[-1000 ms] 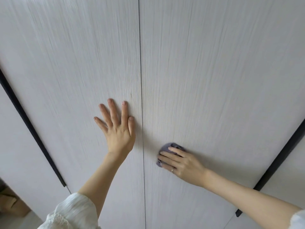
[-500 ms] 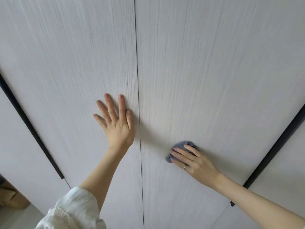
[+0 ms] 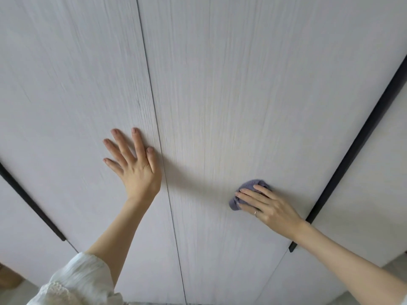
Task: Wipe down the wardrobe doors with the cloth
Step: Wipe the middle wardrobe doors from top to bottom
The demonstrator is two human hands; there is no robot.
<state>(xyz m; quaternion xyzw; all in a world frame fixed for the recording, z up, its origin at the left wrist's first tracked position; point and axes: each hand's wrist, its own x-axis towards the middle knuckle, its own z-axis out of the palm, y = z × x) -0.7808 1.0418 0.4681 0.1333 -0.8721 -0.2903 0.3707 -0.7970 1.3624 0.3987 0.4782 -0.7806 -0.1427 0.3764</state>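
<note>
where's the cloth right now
In the head view the cloth is low on the right door, pressed flat under the right hand, between the centre seam and the black handle.

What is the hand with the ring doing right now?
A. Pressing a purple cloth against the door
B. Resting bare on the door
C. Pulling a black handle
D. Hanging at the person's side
A: the right hand lies with straight fingers on the purple cloth, flat against the right-hand door.
</note>
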